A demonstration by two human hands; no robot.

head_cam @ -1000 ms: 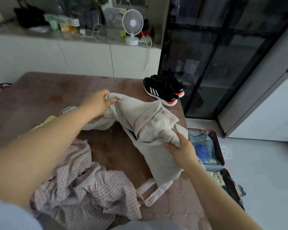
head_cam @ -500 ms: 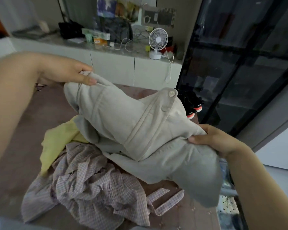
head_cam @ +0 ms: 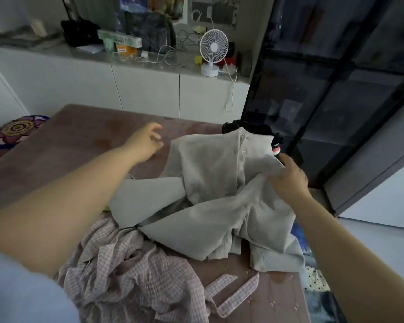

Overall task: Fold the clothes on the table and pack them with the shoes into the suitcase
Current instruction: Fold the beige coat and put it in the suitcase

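Laundry all over this brownish table (head_cam: 75, 141), basically. The main thing is a beige jacket (head_cam: 215, 183) with snap buttons, lying spread out and pretty rumpled across the right half of the table, one flap or sleeve hanging over the right edge. The right hand (head_cam: 287, 180) is on the jacket's right side near the collar, fingers curled into a fold of the fabric, so it's gripping it, though that bit is a little blurry. The left hand (head_cam: 145, 145) hangs over bare table just left of the jacket, fingers loose and spread, holding nothing and not touching the cloth as far as I can see. Closer to the camera there's a crumpled pink checked shirt (head_cam: 131, 276) in a heap, its two ties trailing out over the table to the right, and the jacket's lower edge lies over the top of it. The shoes (head_cam: 275, 145) are at the far right corner of the table, mostly hidden behind the jacket collar, just a black heel with a white and pink patch poking out. The suitcase (head_cam: 320, 306) sits open on the floor beside the table's right edge, with something blue and something polka-dotted inside. Behind it all is a white counter (head_cam: 56, 52) full of clutter with a small white fan (head_cam: 214, 47), a dark glass cabinet (head_cam: 336, 89) on the right, and a round patterned cushion (head_cam: 14, 129) off to the left.
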